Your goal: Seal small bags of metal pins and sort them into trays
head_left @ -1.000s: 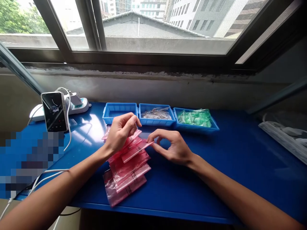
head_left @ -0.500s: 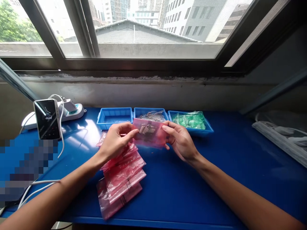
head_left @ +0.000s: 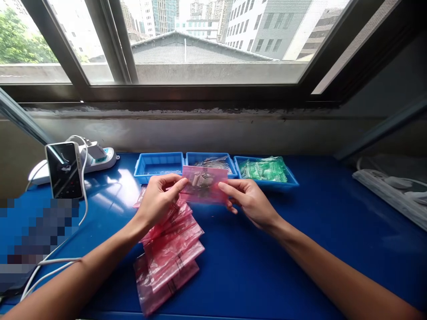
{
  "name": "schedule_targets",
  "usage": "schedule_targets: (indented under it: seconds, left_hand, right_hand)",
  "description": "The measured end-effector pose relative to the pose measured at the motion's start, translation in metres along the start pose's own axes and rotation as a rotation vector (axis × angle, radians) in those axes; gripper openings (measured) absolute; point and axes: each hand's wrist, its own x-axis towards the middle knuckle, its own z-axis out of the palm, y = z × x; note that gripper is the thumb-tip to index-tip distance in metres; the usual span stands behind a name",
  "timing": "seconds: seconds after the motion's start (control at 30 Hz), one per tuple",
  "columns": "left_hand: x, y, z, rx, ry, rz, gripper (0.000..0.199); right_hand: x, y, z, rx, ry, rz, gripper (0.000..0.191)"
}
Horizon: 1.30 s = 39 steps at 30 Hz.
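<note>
From here, no words can be made out. The pink plastic bag (head_left: 204,187) held up carries a small printed triangle symbol (head_left: 204,176) and a line of tiny print along its top edge, too small to read. The bags in the pile below (head_left: 173,262) show dark printed marks, also illegible.

**Bag** (head_left: 204,184): translucent pink; black triangle mark and black print.
**Stack of bags** (head_left: 170,253): pink, darker where layers overlap; short black printed bands.
**Bench** (head_left: 267,266): deep glossy blue with white glare.
**Left tray** (head_left: 158,162): bright blue.
**Middle tray** (head_left: 208,158): bright blue; holds **silver packets** (head_left: 213,164).
**Right tray** (head_left: 267,183): bright blue; holds **green bags** (head_left: 263,170), streaked white.
**Phone** (head_left: 63,171): black face, pale streaks, silver edge.
**Power strip** (head_left: 103,156): white with teal trim.
**Cable** (head_left: 86,202): white.
**Wall** (head_left: 200,133): pale grey, with black streaks along the top.
**Window frame** (head_left: 213,92): dark grey-brown.
</note>
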Motion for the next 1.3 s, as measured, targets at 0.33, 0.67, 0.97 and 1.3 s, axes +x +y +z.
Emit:
schedule_targets:
  seconds: [0.33, 0.67, 0.97, 1.3]
  left_hand:
    - [0.001, 0.002, 0.0, 0.023, 0.0, 0.027, 0.034]
    - [-0.004, 0.002, 0.001, 0.052, 0.004, 0.079, 0.03]
    - [-0.006, -0.007, 0.004, 0.056, 0.154, 0.31, 0.026]
    - [-0.007, -0.005, 0.004, 0.064, 0.154, 0.295, 0.011]
  right_hand:
    - [0.0, -0.004, -0.002, -0.133, 0.034, -0.041, 0.044]
    - [0.001, -0.004, -0.001, -0.081, 0.105, -0.116, 0.032]
    - [-0.005, 0.001, 0.002, -0.189, 0.229, -0.413, 0.026]
    - [-0.008, -0.001, 0.004, -0.211, 0.242, -0.432, 0.017]
